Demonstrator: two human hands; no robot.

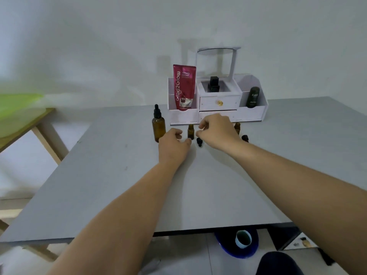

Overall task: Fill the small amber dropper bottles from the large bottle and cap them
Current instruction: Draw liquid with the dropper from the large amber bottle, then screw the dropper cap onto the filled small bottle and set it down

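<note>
Behind the curled, empty right hand [217, 132] (left hand [173, 144] likewise), a half-hidden small bottle [237, 127], perhaps uncapped.

On the desk [119, 185], the large bottle [158, 127] stands left of a small bottle [190, 132]; an organizer [218, 104] sits behind them, a cap [199, 142] in front.

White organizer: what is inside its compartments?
The white organizer holds a red Glad2Glow tube left, a black bottle centre, a dark Kahl bottle right. Closed drawer contents are hidden.

Home dressing table: white cosmetics organiser [217, 100].
</note>
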